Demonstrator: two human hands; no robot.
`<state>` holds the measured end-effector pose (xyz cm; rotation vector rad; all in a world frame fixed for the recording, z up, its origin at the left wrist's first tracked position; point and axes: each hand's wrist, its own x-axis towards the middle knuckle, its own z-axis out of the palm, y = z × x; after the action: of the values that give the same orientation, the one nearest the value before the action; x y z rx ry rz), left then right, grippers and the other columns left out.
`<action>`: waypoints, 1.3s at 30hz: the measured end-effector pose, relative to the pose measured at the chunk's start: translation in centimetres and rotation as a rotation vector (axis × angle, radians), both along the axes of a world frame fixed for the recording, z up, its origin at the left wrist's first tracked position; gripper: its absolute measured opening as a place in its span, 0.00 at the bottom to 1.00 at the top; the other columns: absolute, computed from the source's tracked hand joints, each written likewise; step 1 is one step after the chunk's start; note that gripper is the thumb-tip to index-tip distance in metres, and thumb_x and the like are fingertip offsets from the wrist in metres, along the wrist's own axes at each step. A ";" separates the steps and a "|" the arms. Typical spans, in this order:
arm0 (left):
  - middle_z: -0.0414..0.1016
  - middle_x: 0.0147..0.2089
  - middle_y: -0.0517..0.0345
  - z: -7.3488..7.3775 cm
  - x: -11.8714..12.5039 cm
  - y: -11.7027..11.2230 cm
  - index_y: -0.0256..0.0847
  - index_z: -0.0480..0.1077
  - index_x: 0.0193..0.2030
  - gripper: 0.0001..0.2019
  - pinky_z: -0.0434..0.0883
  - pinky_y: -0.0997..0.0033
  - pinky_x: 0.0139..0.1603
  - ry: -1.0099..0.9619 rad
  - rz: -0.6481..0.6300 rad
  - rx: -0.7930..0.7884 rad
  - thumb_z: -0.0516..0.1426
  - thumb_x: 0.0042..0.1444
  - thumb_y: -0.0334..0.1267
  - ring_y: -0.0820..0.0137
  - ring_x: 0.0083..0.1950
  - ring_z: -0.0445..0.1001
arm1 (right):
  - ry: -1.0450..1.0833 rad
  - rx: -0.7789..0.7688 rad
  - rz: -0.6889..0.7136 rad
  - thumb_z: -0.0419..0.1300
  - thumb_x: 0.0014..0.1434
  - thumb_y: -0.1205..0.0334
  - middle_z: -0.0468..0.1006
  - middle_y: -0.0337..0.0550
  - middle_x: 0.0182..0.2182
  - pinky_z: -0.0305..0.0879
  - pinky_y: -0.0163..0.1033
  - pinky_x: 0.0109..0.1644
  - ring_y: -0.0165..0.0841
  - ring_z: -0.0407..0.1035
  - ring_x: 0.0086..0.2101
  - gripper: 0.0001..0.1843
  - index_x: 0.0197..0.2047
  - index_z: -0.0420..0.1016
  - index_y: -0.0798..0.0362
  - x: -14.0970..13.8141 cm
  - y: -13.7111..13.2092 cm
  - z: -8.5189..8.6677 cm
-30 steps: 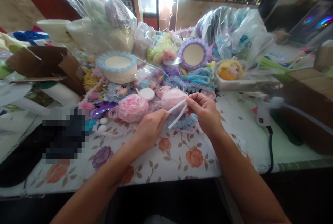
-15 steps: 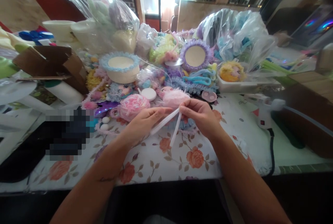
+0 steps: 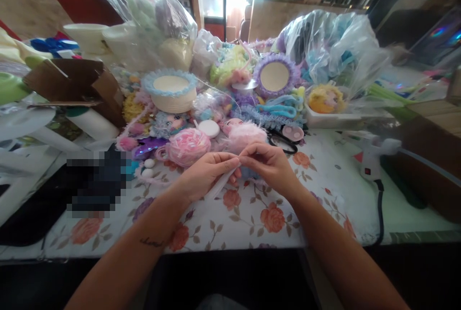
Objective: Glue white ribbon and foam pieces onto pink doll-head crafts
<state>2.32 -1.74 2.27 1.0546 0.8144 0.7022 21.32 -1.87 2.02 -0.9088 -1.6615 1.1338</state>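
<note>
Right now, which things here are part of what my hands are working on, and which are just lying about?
In hand:
left hand
right hand
white strip, pinched by both

Lying about:
glue gun
scissors
pink pompom
blue-trimmed bowl
cardboard box

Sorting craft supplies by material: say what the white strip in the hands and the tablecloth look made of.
White strip: likely a fuzzy chenille stem, matte, bending between left hand and right hand. Tablecloth: probably wipeable vinyl, smooth, printed roses, faint sheen.

Both hands meet over the near middle of the table (image 3: 324, 194). Just beyond them lies a yarn ball (image 3: 188, 146), scissors (image 3: 284, 142) to its right, a glue gun (image 3: 372, 156) far right.
</note>
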 end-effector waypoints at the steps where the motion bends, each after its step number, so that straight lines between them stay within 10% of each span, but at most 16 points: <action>1: 0.72 0.28 0.59 -0.1 0.0 0.0 0.35 0.74 0.29 0.14 0.69 0.76 0.35 0.004 -0.002 0.024 0.64 0.56 0.45 0.77 0.28 0.68 | -0.012 0.023 -0.002 0.65 0.61 0.56 0.77 0.42 0.32 0.67 0.38 0.40 0.33 0.70 0.34 0.09 0.34 0.78 0.52 0.1 0.0 0.0; 22: 0.71 0.25 0.59 -0.7 0.5 -0.5 0.35 0.70 0.29 0.14 0.66 0.79 0.29 -0.142 -0.038 -0.065 0.66 0.54 0.43 0.77 0.26 0.67 | 0.126 -0.137 0.242 0.60 0.66 0.57 0.72 0.38 0.27 0.62 0.34 0.32 0.27 0.65 0.27 0.10 0.36 0.70 0.54 0.3 0.4 -0.6; 32: 0.57 0.24 0.66 -0.1 0.4 -0.3 0.34 0.75 0.36 0.17 0.45 0.81 0.19 0.066 0.021 -0.016 0.62 0.58 0.50 0.83 0.21 0.48 | 0.177 -0.057 -0.118 0.58 0.67 0.56 0.69 0.34 0.23 0.59 0.34 0.30 0.26 0.62 0.23 0.12 0.33 0.64 0.52 0.5 1.0 -0.8; 39: 0.61 0.24 0.65 -0.6 0.4 -0.1 0.36 0.73 0.35 0.17 0.43 0.81 0.18 0.007 0.053 -0.050 0.63 0.57 0.50 0.84 0.19 0.47 | 0.305 -0.180 -0.094 0.67 0.59 0.56 0.75 0.37 0.26 0.61 0.34 0.31 0.26 0.65 0.25 0.11 0.35 0.75 0.55 0.3 1.1 -0.9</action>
<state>2.72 -1.84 1.70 0.9938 0.8641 0.7198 21.57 -0.73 1.11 -0.8669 -1.2736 1.3007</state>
